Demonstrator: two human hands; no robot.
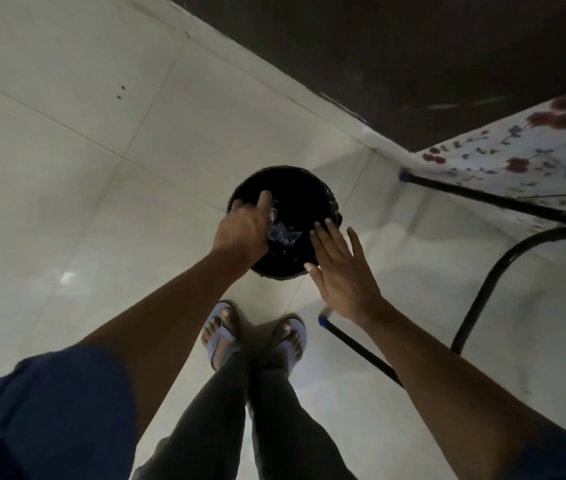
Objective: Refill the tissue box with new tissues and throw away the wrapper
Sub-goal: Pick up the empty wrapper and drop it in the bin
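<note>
A pale tiled floor is shown from above, bounded at the upper right by a dark wall. At the right edge a worktop covered by a floral cloth is partly seen, carried on black metal legs with blue tips. A round black bin, lined with a dark bag, is set on the floor near the corner, just in front of the person's feet, on which pale slide sandals are worn.

Both bare forearms are extended over the bin. The left hand is held above the bin's left rim, back uppermost, with the fingers curled around a crumpled clear plastic wrapper (faint blue print is visible on it). The wrapper is thus located at the mouth of the bin, gripped in the left hand; whether its lower part already touches the liner cannot be told, since the interior is too dark.

The right hand is held flat with the fingers spread and nothing in it, over the near right rim of the bin. The two hands are apart, with the wrapper between them.

The tissue box lies outside the view.
</note>
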